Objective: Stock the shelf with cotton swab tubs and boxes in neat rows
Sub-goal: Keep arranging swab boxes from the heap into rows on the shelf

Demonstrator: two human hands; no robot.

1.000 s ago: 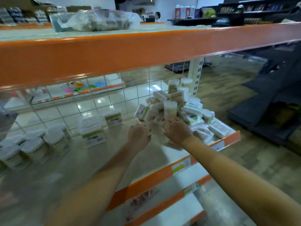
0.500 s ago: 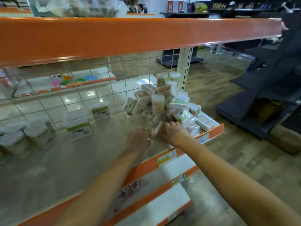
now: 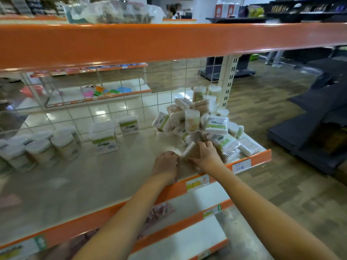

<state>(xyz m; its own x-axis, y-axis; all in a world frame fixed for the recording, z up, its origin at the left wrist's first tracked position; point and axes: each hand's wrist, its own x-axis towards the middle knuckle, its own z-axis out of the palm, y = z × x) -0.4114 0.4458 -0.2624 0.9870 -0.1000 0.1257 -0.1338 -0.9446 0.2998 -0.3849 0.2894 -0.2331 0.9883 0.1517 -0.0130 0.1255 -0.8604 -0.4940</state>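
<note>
The cream shelf deck [image 3: 78, 184] with its orange front lip runs under an orange upper beam [image 3: 169, 42], a wire grid back [image 3: 131, 102] behind it. At its right end sits a loose heap of cotton swab packs [image 3: 202, 124], tubs and boxes tumbled over one another. Far left stands a cluster of round tubs [image 3: 43, 149], upright and close together; between them and the heap stand two rectangular boxes [image 3: 104, 136], apart from each other.

The right hand [image 3: 206, 154] curls its fingers round a pack of wooden-stick swabs [image 3: 190, 152] at the foot of the heap. The left hand [image 3: 166, 164] rests just beside it, fingers curled; whether they hold anything I cannot tell.

The risk: the pack lies at the base, so drawing it out could loosen the packs leaning above and send some sliding over the shelf's lip, which is low here. The blurred view suggests quick movement, which would make that likelier.

Beyond the grid lie glossy white tiles; to the right, wood-pattern flooring and dark shelving [image 3: 319, 117].
</note>
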